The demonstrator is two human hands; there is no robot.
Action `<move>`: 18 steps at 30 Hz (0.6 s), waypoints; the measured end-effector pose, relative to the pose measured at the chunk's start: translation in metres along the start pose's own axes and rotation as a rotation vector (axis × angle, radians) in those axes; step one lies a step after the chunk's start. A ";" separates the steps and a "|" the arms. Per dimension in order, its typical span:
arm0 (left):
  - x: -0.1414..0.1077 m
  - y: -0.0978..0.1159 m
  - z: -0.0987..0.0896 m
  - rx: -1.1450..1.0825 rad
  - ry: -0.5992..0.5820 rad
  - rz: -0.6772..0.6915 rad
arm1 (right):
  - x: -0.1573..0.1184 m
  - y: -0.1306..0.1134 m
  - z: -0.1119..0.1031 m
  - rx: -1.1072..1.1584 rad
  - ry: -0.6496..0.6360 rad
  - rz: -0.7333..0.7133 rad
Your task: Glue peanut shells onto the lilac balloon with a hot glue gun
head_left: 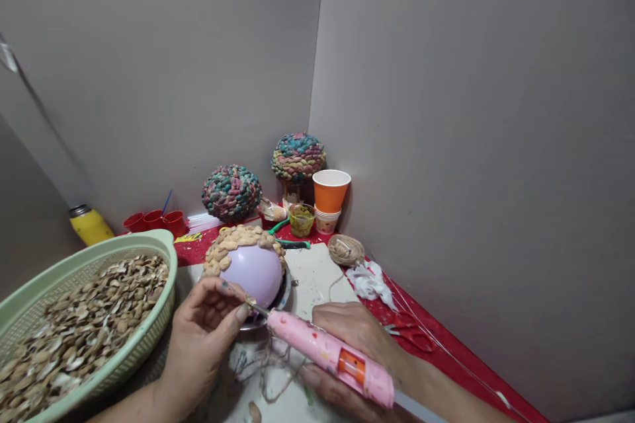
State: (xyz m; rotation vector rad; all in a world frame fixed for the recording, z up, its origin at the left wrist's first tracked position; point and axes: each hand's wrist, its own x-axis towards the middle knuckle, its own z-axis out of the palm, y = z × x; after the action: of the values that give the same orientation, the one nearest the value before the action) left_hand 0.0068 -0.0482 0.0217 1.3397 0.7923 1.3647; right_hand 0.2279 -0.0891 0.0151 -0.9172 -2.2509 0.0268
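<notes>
With left fingers pinched nearly shut on a small tan shell, points a pink plastic glue gun at it in curled right fingers, near a lilac balloon.

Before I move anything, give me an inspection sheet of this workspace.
Surface: red cloth, pale board on top.
Job's things: shells partly cover purple balloon; more in green basket.
Clutter: twine ball, crumpled white plastic, red-handled scissors.
Hands: left hand pinches small piece at nozzle; right hand holds pink glue gun.
Cables: none seen on gun; thin white line at right edge, type unclear.
Surroundings: grey panels behind and right.
</notes>
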 end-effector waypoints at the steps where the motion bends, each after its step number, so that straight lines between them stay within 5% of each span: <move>1: 0.000 0.000 0.000 0.000 0.004 0.001 | 0.001 0.000 0.000 -0.001 0.001 -0.003; 18: 0.001 -0.001 -0.001 -0.002 0.010 0.026 | 0.002 0.001 0.004 -0.031 0.079 -0.033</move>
State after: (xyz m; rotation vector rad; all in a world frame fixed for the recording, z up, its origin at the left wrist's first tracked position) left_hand 0.0065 -0.0466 0.0215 1.3471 0.7823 1.3933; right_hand 0.2251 -0.0861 0.0124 -0.8823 -2.1981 -0.0585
